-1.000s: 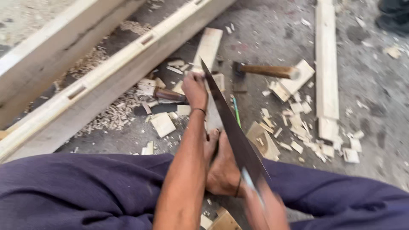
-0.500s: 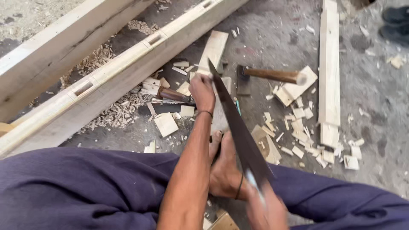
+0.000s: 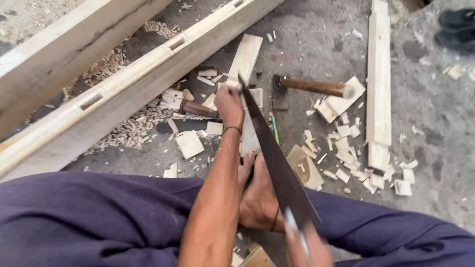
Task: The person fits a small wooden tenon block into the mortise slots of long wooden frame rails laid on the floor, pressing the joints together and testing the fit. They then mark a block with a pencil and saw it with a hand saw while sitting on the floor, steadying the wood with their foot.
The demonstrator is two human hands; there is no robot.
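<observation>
My left hand [image 3: 228,104] presses down on a pale wooden plank [image 3: 246,55] that runs away from me on the concrete floor. A bare foot [image 3: 257,195] rests on the near part of the same plank. My right hand [image 3: 308,246], blurred at the bottom edge, grips the handle of a handsaw [image 3: 274,158]. The dark saw blade slants from that hand up to the plank, its tip right beside my left fingers. Purple trousers cover both of my legs across the bottom of the view.
A long mortised timber beam [image 3: 133,79] lies diagonally at the left, a second beam [image 3: 59,49] behind it. A hammer [image 3: 309,88], a chisel with a brown handle [image 3: 195,109], a narrow board [image 3: 379,84], several offcuts and shavings litter the floor. Dark shoes [image 3: 457,27] sit top right.
The saw blade has slid along the cut while my left hand stayed on the plank. The camera has tilted slightly, so everything sits a little lower in view.
</observation>
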